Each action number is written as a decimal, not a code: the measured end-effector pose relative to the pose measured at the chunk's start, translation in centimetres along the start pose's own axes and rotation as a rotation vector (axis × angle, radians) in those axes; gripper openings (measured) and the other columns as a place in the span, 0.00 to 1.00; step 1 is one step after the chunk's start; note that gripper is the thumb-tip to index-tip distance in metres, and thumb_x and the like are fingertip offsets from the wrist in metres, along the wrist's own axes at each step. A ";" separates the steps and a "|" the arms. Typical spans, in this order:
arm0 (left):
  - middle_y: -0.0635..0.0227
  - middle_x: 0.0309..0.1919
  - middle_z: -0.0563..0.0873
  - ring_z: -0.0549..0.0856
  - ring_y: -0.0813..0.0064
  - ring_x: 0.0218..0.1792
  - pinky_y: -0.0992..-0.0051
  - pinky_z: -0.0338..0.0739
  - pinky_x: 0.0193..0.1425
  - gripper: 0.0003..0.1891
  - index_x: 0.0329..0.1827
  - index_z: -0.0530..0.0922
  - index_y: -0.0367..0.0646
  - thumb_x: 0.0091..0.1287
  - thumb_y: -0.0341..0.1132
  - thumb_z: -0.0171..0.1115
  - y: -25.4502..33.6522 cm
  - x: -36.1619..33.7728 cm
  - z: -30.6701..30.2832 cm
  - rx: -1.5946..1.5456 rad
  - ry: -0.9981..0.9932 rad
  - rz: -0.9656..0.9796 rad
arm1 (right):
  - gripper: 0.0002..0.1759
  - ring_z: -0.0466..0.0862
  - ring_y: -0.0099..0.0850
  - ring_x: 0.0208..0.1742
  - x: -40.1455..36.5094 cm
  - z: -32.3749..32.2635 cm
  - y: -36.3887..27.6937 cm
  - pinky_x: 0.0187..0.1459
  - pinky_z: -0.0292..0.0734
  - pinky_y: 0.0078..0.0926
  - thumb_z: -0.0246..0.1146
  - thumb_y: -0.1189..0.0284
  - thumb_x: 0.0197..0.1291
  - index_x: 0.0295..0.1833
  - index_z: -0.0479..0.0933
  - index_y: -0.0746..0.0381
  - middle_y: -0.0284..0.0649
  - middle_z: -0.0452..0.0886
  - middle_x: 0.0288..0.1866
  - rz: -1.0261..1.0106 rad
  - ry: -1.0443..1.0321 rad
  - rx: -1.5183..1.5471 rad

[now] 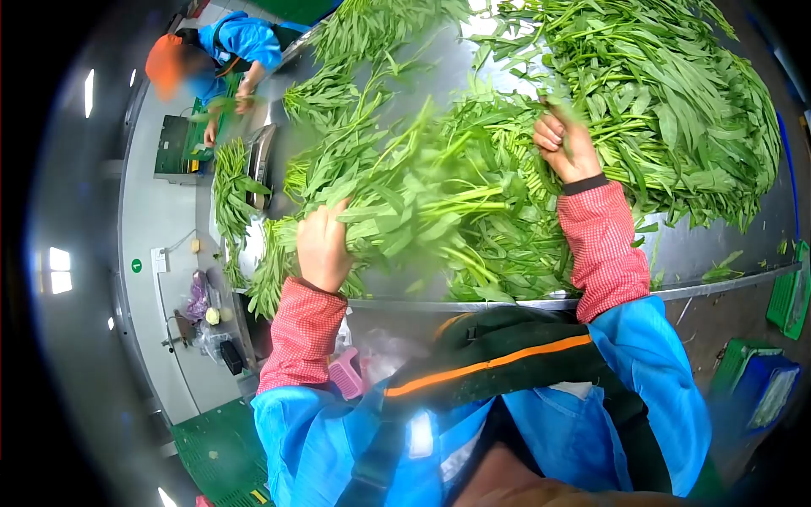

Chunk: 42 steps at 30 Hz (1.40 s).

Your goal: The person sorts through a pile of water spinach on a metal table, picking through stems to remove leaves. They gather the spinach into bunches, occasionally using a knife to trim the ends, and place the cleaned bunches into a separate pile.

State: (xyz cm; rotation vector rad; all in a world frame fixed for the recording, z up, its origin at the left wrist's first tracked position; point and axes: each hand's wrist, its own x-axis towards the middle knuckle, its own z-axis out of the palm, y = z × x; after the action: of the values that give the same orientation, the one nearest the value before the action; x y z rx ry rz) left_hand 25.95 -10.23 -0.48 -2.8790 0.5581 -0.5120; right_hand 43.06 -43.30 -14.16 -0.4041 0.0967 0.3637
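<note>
My left hand (323,247) is wrapped around a bunch of water spinach (397,211), its cut stems pointing right; part of the bunch is smeared by motion. My right hand (564,144) has its fingers curled closed, with a blurred green water spinach leaf (578,112) at the fingertips. Between and beyond my hands, more water spinach (524,245) lies loose on the metal table (397,283). A large heap of the same greens (676,118) rises just right of my right hand.
Smaller bunches (232,182) line the table's left end by a scale-like metal device (263,156). A co-worker in blue (241,42) handles greens at upper left, near green crates (182,144). More crates (756,380) sit on the floor at right. A pink basket (346,374) is below the table edge.
</note>
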 end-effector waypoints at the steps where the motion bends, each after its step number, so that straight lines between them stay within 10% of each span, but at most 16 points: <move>1: 0.60 0.33 0.74 0.75 0.60 0.35 0.66 0.65 0.36 0.29 0.53 0.75 0.39 0.41 0.19 0.59 -0.1 0.0 0.0 0.036 0.017 0.014 | 0.11 0.59 0.15 0.17 -0.3 0.3 0.2 0.18 0.53 0.11 0.55 0.64 0.68 0.44 0.72 0.61 0.25 0.60 0.18 -0.009 0.027 -0.098; 3: 0.63 0.31 0.74 0.75 0.64 0.32 0.67 0.66 0.35 0.23 0.52 0.77 0.41 0.49 0.23 0.57 0.0 0.4 -0.1 0.144 -0.020 0.015 | 0.17 0.69 0.20 0.23 -2.1 2.9 0.9 0.25 0.67 0.19 0.62 0.66 0.63 0.51 0.72 0.65 0.32 0.70 0.22 0.240 0.024 -0.452; 8: 0.66 0.29 0.72 0.74 0.66 0.30 0.67 0.65 0.35 0.22 0.53 0.77 0.43 0.52 0.26 0.56 0.5 2.6 0.0 0.232 -0.021 0.075 | 0.13 0.81 0.30 0.36 -2.8 6.5 6.7 0.40 0.78 0.27 0.65 0.68 0.57 0.45 0.79 0.64 0.44 0.82 0.35 -0.050 -0.271 -1.549; 11: 0.65 0.29 0.72 0.74 0.65 0.30 0.67 0.65 0.34 0.21 0.51 0.77 0.42 0.51 0.25 0.56 -0.1 2.1 -0.2 0.222 -0.035 0.048 | 0.10 0.79 0.26 0.26 -1.5 3.3 4.9 0.30 0.77 0.24 0.63 0.71 0.59 0.44 0.79 0.63 0.38 0.82 0.33 -0.351 -0.116 -1.047; 15: 0.66 0.27 0.72 0.74 0.66 0.29 0.68 0.64 0.33 0.17 0.47 0.78 0.43 0.52 0.26 0.56 -0.8 0.8 -0.3 0.196 -0.003 0.034 | 0.15 0.68 0.12 0.20 -0.3 -1.8 -0.3 0.15 0.57 0.10 0.63 0.68 0.61 0.52 0.75 0.60 0.31 0.80 0.32 -0.070 0.233 -0.623; 19: 0.64 0.27 0.72 0.74 0.65 0.29 0.67 0.64 0.33 0.12 0.39 0.77 0.42 0.51 0.25 0.56 -0.8 0.8 0.0 0.183 0.000 0.080 | 0.21 0.78 0.23 0.34 -1.3 3.4 0.6 0.31 0.76 0.21 0.65 0.70 0.59 0.57 0.72 0.60 0.38 0.78 0.42 0.165 0.001 -0.927; 23: 0.63 0.27 0.71 0.74 0.64 0.28 0.66 0.64 0.32 0.08 0.32 0.73 0.42 0.49 0.25 0.57 0.2 2.6 0.2 0.072 0.042 0.147 | 0.28 0.79 0.28 0.43 -0.7 4.0 7.6 0.44 0.78 0.23 0.67 0.79 0.50 0.59 0.71 0.63 0.41 0.77 0.53 -0.486 -0.558 -1.396; 27: 0.62 0.30 0.74 0.75 0.60 0.32 0.65 0.66 0.35 0.20 0.44 0.76 0.41 0.44 0.21 0.59 -0.5 0.8 0.0 -0.002 -0.035 0.024 | 0.15 0.78 0.21 0.33 0.7 2.3 2.2 0.30 0.72 0.16 0.62 0.74 0.60 0.53 0.74 0.62 0.35 0.81 0.37 -0.048 0.174 -1.075; 31: 0.56 0.40 0.78 0.78 0.53 0.45 0.63 0.72 0.47 0.32 0.56 0.73 0.38 0.40 0.17 0.62 -0.9 0.2 0.3 -0.231 -0.047 -0.153 | 0.19 0.76 0.19 0.29 0.8 0.4 -0.5 0.25 0.71 0.16 0.64 0.71 0.58 0.55 0.73 0.62 0.39 0.81 0.38 0.002 -0.076 -0.743; 36: 0.52 0.47 0.81 0.80 0.52 0.50 0.68 0.74 0.55 0.30 0.56 0.72 0.35 0.44 0.16 0.64 -1.1 0.5 2.0 -0.522 -0.113 -0.346 | 0.23 0.79 0.26 0.36 -0.9 4.2 6.6 0.38 0.77 0.24 0.64 0.69 0.57 0.57 0.73 0.67 0.42 0.81 0.45 -0.385 -0.473 -1.448; 38: 0.55 0.45 0.84 0.83 0.63 0.47 0.72 0.75 0.53 0.26 0.55 0.73 0.34 0.49 0.17 0.63 -1.6 -0.1 2.3 -0.644 -0.157 -0.411 | 0.23 0.80 0.28 0.41 -0.8 4.6 4.6 0.45 0.76 0.27 0.65 0.68 0.57 0.56 0.74 0.67 0.42 0.82 0.46 -0.087 -0.317 -1.271; 42: 0.63 0.43 0.85 0.83 0.74 0.44 0.75 0.76 0.51 0.21 0.54 0.76 0.35 0.54 0.22 0.65 -2.7 -2.0 3.2 -0.964 -0.195 -0.626 | 0.28 0.78 0.20 0.29 1.1 0.7 -1.6 0.24 0.71 0.12 0.64 0.69 0.58 0.62 0.66 0.67 0.41 0.79 0.38 0.157 0.011 -0.897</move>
State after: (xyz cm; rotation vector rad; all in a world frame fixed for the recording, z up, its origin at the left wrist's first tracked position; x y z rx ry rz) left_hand 26.28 -6.63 -3.48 -3.9646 -0.2539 0.0273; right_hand 44.72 -44.07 -13.14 -1.2901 -0.0323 0.5522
